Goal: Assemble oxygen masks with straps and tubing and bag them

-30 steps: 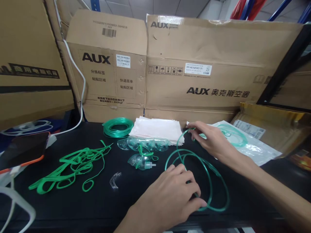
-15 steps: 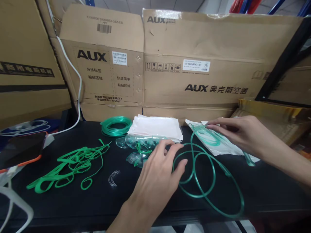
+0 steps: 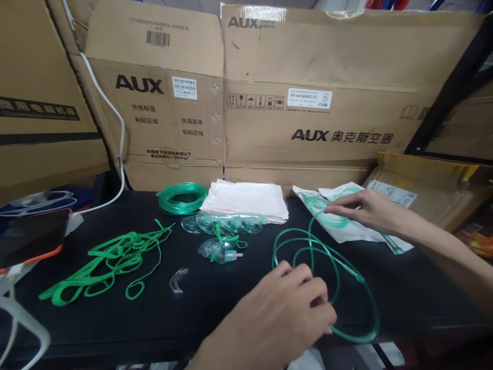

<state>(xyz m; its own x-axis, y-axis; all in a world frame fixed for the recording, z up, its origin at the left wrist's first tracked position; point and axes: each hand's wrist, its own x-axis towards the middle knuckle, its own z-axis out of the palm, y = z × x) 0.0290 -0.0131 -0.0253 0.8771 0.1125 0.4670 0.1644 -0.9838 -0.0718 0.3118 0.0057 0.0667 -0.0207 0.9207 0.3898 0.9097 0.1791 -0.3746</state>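
Note:
A long green transparent tube (image 3: pixel 348 275) lies in loose loops on the black table (image 3: pixel 200 303). My left hand (image 3: pixel 285 308) rests on the near part of the loops, fingers curled over the tube. My right hand (image 3: pixel 365 208) pinches the far end of the tube above a clear plastic bag (image 3: pixel 346 234) that holds more green tubing. Left of the loops lie a clear mask with a green strap (image 3: pixel 219 250) and a row of clear masks (image 3: pixel 223 223).
A coil of green tubing (image 3: pixel 181 198) and a stack of white bags (image 3: pixel 246 200) sit at the back. Green elastic straps (image 3: pixel 108 262) and small clear clips (image 3: pixel 177 280) lie left. A phone in an orange case (image 3: pixel 31 236) is far left. Cardboard boxes (image 3: pixel 308 92) wall the back.
My left hand pulled back from the masks toward me and settled on the near loops of tube. My right hand stayed over the plastic bag, holding the tube end.

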